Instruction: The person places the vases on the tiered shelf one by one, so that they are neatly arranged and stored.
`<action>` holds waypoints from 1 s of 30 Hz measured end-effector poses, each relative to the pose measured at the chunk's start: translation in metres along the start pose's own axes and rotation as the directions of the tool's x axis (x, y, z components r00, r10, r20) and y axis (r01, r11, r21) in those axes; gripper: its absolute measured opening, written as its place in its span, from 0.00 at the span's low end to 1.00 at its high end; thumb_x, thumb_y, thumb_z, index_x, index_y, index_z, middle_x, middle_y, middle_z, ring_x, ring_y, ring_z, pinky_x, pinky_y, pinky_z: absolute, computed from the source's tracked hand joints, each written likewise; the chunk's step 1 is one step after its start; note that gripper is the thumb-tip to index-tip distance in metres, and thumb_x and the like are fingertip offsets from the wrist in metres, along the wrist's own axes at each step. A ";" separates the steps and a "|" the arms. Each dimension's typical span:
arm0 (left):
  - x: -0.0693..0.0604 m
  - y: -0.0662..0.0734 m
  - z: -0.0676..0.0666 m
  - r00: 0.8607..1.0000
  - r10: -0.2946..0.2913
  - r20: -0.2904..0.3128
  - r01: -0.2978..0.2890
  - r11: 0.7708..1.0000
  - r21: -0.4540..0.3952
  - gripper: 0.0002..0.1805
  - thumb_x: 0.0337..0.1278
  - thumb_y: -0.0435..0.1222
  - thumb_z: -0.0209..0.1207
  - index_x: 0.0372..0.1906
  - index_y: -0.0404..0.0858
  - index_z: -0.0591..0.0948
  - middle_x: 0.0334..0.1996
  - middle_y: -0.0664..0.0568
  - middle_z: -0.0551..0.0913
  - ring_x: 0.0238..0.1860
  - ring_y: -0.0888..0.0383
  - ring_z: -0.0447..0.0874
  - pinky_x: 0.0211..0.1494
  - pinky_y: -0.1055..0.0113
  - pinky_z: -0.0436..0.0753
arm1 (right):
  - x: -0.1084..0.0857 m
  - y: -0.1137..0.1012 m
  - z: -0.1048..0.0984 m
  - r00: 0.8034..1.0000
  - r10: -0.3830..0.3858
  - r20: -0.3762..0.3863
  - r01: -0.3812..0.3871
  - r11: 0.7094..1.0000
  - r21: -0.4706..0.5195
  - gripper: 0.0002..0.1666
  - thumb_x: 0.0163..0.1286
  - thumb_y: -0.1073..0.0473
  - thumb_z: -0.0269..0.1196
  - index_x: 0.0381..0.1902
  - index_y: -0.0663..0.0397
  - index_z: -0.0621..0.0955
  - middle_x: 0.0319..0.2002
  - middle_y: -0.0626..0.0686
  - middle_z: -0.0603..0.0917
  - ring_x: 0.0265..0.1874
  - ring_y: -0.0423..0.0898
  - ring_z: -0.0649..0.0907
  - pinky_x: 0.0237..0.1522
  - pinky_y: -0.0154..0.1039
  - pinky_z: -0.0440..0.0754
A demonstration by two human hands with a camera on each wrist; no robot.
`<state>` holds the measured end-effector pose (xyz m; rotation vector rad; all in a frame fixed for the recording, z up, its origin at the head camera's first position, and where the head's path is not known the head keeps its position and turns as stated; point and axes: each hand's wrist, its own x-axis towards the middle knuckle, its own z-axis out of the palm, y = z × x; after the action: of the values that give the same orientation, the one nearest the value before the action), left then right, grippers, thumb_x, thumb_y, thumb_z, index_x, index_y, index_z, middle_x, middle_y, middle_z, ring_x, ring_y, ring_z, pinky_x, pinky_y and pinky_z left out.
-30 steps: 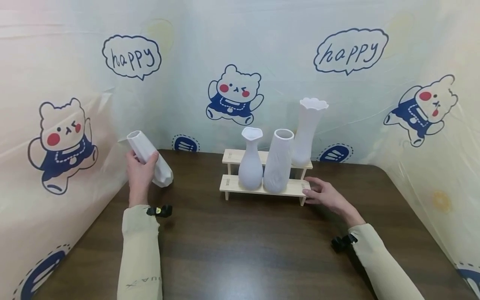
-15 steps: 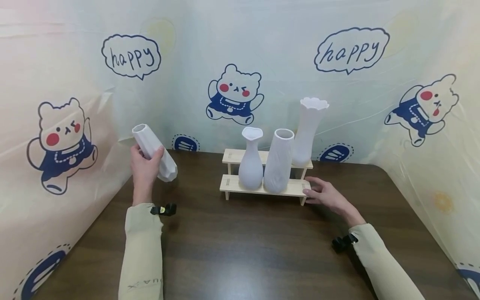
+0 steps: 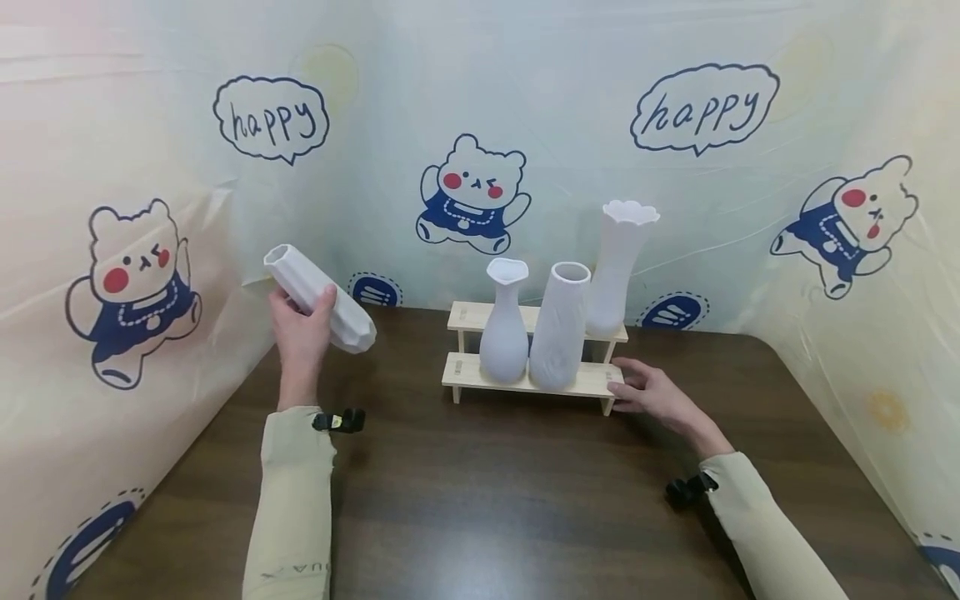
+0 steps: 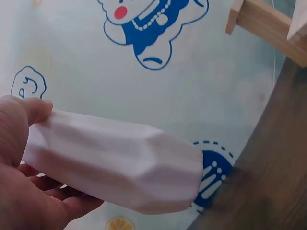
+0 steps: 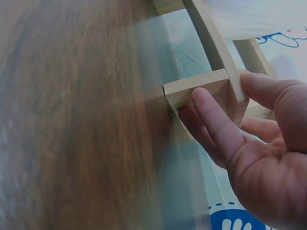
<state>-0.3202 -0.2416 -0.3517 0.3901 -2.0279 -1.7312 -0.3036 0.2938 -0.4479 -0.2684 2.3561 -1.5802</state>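
Note:
My left hand [image 3: 303, 337] grips a white faceted vase [image 3: 309, 279] round its side, off the table at the left. The vase is tilted, its open mouth toward the upper left; the left wrist view shows its faceted body [image 4: 120, 163]. My right hand [image 3: 656, 396] holds the lower right end of a two-tier wooden stand [image 3: 471, 373]. In the right wrist view the thumb is by the board and fingers [image 5: 213, 115] lie on the leg. A slim-necked vase [image 3: 504, 346] and a textured vase [image 3: 557, 337] stand on the lower tier, a tall scalloped vase [image 3: 618, 262] on the upper.
The stand is on a dark brown wooden table [image 3: 480, 500]. A pale curtain [image 3: 570, 100] printed with bears and the word happy encloses the table at the back and sides. The upper tier's left part [image 3: 468, 314] is bare.
My left hand has moved right and slightly up with the faceted vase, which now tilts closer to lying flat. The right hand keeps its place on the stand.

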 end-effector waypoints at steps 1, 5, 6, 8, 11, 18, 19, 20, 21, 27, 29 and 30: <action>-0.001 0.001 0.001 1.000 0.003 -0.003 -0.003 1.000 -0.014 0.44 0.59 0.56 0.61 0.74 0.48 0.53 0.72 0.44 0.63 0.70 0.44 0.67 0.69 0.39 0.69 | 0.000 0.000 0.000 1.000 0.002 -0.001 -0.002 1.000 -0.001 0.45 0.70 0.50 0.62 0.75 0.60 0.54 0.62 0.75 0.71 0.52 0.55 0.83 0.50 0.48 0.85; -0.005 0.008 0.005 1.000 0.021 -0.003 -0.022 0.997 -0.073 0.44 0.59 0.54 0.61 0.74 0.48 0.53 0.72 0.45 0.63 0.71 0.45 0.67 0.70 0.40 0.67 | 0.001 0.000 -0.001 1.000 0.004 -0.004 -0.004 1.000 0.000 0.45 0.70 0.49 0.62 0.75 0.59 0.55 0.63 0.75 0.70 0.53 0.56 0.82 0.51 0.48 0.85; -0.006 0.009 0.005 1.000 0.027 -0.005 -0.027 0.996 -0.085 0.44 0.59 0.54 0.62 0.74 0.49 0.53 0.72 0.45 0.63 0.71 0.45 0.66 0.70 0.40 0.67 | 0.001 0.000 -0.001 1.000 0.006 -0.004 -0.006 1.000 0.001 0.45 0.70 0.49 0.62 0.75 0.58 0.55 0.63 0.75 0.70 0.53 0.56 0.82 0.51 0.48 0.85; -0.008 0.012 0.006 0.999 0.034 -0.003 -0.034 0.994 -0.103 0.43 0.60 0.53 0.62 0.74 0.49 0.52 0.72 0.46 0.63 0.72 0.45 0.66 0.71 0.40 0.66 | 0.001 0.000 -0.001 1.000 0.009 -0.003 -0.009 1.000 -0.001 0.45 0.70 0.49 0.62 0.75 0.58 0.55 0.63 0.75 0.70 0.54 0.57 0.82 0.51 0.48 0.85; -0.010 0.014 0.008 0.999 0.040 -0.004 -0.041 0.991 -0.126 0.43 0.60 0.52 0.62 0.74 0.50 0.53 0.72 0.46 0.63 0.72 0.46 0.65 0.72 0.40 0.65 | 0.001 -0.001 -0.001 1.000 0.012 0.000 -0.012 1.000 -0.003 0.45 0.70 0.49 0.62 0.75 0.58 0.55 0.63 0.75 0.70 0.53 0.57 0.82 0.51 0.49 0.85; -0.013 0.017 0.010 0.998 0.067 -0.003 -0.067 0.988 -0.141 0.43 0.59 0.52 0.62 0.73 0.50 0.53 0.72 0.47 0.62 0.72 0.46 0.65 0.72 0.40 0.64 | 0.000 -0.001 -0.001 1.000 0.003 -0.007 -0.003 1.000 -0.001 0.45 0.70 0.50 0.62 0.75 0.59 0.55 0.63 0.75 0.70 0.53 0.56 0.82 0.51 0.48 0.85; -0.013 0.017 0.011 0.997 0.074 -0.003 -0.074 0.987 -0.145 0.43 0.59 0.52 0.63 0.73 0.50 0.53 0.72 0.47 0.63 0.72 0.46 0.66 0.72 0.40 0.64 | 0.000 -0.001 -0.001 1.000 0.004 -0.006 -0.004 1.000 0.001 0.45 0.70 0.50 0.62 0.75 0.59 0.55 0.63 0.76 0.70 0.53 0.56 0.82 0.51 0.48 0.85; -0.013 0.017 0.012 0.997 0.080 -0.003 -0.080 0.986 -0.147 0.43 0.59 0.52 0.63 0.73 0.50 0.54 0.71 0.47 0.63 0.72 0.46 0.66 0.72 0.40 0.65 | 0.000 -0.001 -0.001 1.000 0.002 -0.004 -0.002 1.000 0.001 0.45 0.70 0.50 0.62 0.75 0.59 0.55 0.63 0.76 0.70 0.53 0.56 0.82 0.51 0.48 0.85; -0.014 0.017 0.013 0.996 0.087 -0.003 -0.087 0.985 -0.151 0.43 0.59 0.52 0.63 0.73 0.50 0.54 0.71 0.47 0.63 0.71 0.46 0.66 0.71 0.40 0.65 | 0.000 -0.001 -0.001 1.000 0.000 -0.001 0.000 1.000 0.000 0.45 0.70 0.50 0.62 0.76 0.59 0.54 0.63 0.76 0.70 0.53 0.56 0.82 0.51 0.48 0.85; -0.017 0.017 0.017 0.993 0.115 0.018 -0.111 0.981 -0.160 0.42 0.59 0.52 0.63 0.73 0.51 0.54 0.71 0.47 0.64 0.71 0.46 0.67 0.71 0.40 0.66 | -0.001 0.000 -0.001 1.000 0.005 -0.002 -0.005 1.000 -0.005 0.44 0.70 0.50 0.62 0.75 0.58 0.55 0.63 0.75 0.71 0.52 0.55 0.83 0.51 0.49 0.85; -0.018 0.017 0.018 0.993 0.116 0.024 -0.111 0.982 -0.155 0.42 0.58 0.52 0.63 0.73 0.51 0.54 0.71 0.48 0.64 0.71 0.47 0.67 0.71 0.40 0.66 | -0.001 0.001 0.000 1.000 0.012 -0.008 -0.012 1.000 -0.010 0.44 0.70 0.49 0.62 0.75 0.57 0.56 0.62 0.74 0.72 0.51 0.55 0.83 0.51 0.48 0.85; -0.019 0.017 0.018 0.993 0.114 0.026 -0.108 0.982 -0.157 0.42 0.58 0.52 0.63 0.72 0.51 0.54 0.71 0.48 0.63 0.71 0.47 0.67 0.71 0.40 0.66 | -0.001 0.001 0.000 1.000 0.013 -0.006 -0.013 1.000 -0.012 0.45 0.70 0.49 0.62 0.75 0.57 0.56 0.61 0.73 0.73 0.50 0.55 0.84 0.51 0.48 0.85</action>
<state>-0.3115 -0.2139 -0.3399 0.1942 -1.8841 -1.8224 -0.3024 0.2945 -0.4489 -0.2505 2.3683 -1.5633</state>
